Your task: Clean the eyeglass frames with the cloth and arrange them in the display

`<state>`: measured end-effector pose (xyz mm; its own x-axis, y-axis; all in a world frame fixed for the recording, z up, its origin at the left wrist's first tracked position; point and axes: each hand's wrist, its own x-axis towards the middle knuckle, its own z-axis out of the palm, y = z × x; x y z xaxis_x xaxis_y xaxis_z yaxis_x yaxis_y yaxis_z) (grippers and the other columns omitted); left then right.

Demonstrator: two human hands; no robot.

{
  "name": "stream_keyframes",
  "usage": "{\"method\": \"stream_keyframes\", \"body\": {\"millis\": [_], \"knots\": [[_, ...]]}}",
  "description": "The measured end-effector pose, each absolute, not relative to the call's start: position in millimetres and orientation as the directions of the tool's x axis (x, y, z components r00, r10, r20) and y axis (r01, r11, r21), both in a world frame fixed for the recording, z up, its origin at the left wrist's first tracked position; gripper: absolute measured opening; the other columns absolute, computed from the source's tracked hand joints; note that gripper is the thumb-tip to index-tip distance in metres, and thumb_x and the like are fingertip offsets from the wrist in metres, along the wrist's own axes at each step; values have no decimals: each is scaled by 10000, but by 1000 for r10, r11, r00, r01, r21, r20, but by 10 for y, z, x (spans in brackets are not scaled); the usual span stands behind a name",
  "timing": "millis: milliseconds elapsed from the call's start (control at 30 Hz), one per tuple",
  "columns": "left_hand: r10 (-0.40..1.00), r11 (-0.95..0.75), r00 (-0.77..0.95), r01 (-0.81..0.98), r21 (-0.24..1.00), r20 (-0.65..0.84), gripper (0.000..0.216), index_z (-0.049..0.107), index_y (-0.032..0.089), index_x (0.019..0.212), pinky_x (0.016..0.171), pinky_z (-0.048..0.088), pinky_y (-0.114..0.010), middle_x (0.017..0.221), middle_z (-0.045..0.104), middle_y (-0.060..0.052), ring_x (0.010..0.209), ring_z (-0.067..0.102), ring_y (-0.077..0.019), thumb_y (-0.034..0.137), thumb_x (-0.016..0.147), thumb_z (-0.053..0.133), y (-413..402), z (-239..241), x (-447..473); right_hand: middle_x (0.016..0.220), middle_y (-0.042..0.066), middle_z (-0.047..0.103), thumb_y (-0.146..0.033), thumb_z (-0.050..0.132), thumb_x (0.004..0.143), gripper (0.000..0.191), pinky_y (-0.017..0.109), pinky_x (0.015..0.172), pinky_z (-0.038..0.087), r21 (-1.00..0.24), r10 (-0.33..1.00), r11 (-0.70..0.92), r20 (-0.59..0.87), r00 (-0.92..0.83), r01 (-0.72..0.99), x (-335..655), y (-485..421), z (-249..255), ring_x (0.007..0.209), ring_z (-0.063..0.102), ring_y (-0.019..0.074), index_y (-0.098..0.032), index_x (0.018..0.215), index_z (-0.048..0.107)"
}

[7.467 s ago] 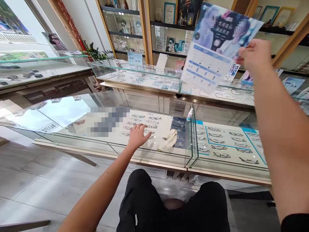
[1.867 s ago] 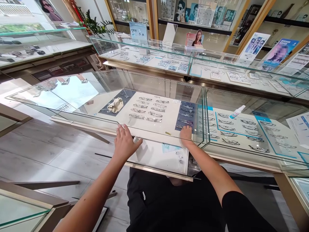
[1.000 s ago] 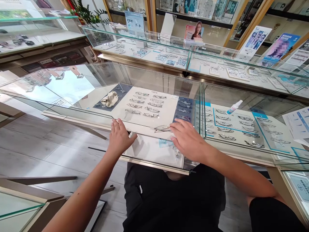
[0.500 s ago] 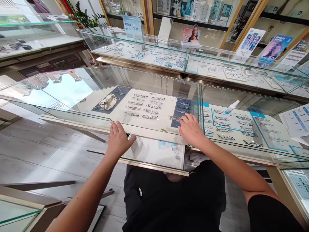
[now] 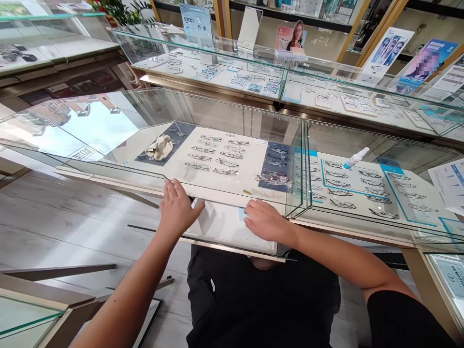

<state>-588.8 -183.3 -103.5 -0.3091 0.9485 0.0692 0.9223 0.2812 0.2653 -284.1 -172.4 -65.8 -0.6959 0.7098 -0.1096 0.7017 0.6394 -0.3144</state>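
Note:
My left hand rests at the front edge of the glass display case, fingers stretched out and thumb apart, with nothing in it. My right hand is over the pulled-out drawer just below the case front. Its fingers point left and bend loosely; no held thing shows, though their undersides are hidden. A light blue piece in the drawer shows beside its fingertips. Behind the glass lie rows of eyeglasses, a crumpled beige cloth and a small gold-coloured strip.
To the right, a spray bottle stands on the adjoining case, with printed sheets farther along. Another glass counter with eyeglasses and advertising cards runs across the back. A case corner juts in at lower left.
My right hand has come off the eyeglasses area at the case's right side and moved down and left over the drawer. My left hand has stayed in place. The view has tilted slightly.

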Motion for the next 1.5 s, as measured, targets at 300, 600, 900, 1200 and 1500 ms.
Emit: {"method": "stream_keyframes", "body": {"millis": [300, 600, 900, 1200, 1500], "knots": [[950, 286, -307, 927, 242, 51, 1094, 88, -108, 1727, 1259, 397, -705, 1804, 107, -409, 1704, 168, -539, 556, 989, 548, -1880, -957, -5840, 1387, 187, 713, -57, 465, 1043, 348, 446, 1102, 489, -187, 967, 248, -11, -255, 950, -3223, -427, -1760, 1300, 606, 313, -134, 1278, 710], [958, 197, -233, 958, 209, 165, 971, 206, -77, 1725, 1239, 440, -673, 1782, 248, -384, 1682, 266, -516, 556, 1021, 421, -2026, -965, -5860, 1596, 291, 570, -81, 403, 1027, 442, 625, 1217, 350, -235, 944, -203, 212, 254, 951, -2776, 428, -2183, 1528, 442, 438, -116, 1377, 670], [962, 169, -215, 953, 250, 171, 970, 179, -59, 1741, 1178, 484, -719, 1778, 243, -398, 1656, 307, -551, 588, 1050, 392, -2067, -990, -5885, 1629, 242, 558, -69, 493, 911, 423, 591, 1299, 269, -221, 940, -249, 178, 290, 943, -2522, 627, -2251, 1583, 386, 430, -120, 1253, 736], [965, 146, -199, 950, 276, 172, 977, 175, -34, 1751, 1183, 483, -729, 1776, 260, -390, 1656, 314, -551, 631, 1059, 360, -2080, -962, -5906, 1645, 185, 559, -71, 530, 886, 346, 586, 1360, 146, -152, 974, -188, 101, 204, 970, -2408, 631, -2321, 1630, 336, 429, -151, 1070, 812], [967, 116, -176, 947, 300, 184, 1012, 188, -74, 1734, 1217, 463, -704, 1768, 234, -420, 1672, 273, -555, 654, 1055, 372, -2071, -1022, -5948, 1637, 149, 599, -98, 503, 916, 337, 562, 1378, 79, -130, 984, -131, 106, 145, 983, -2414, 887, -2357, 1623, 338, 381, -166, 1034, 811]]}}
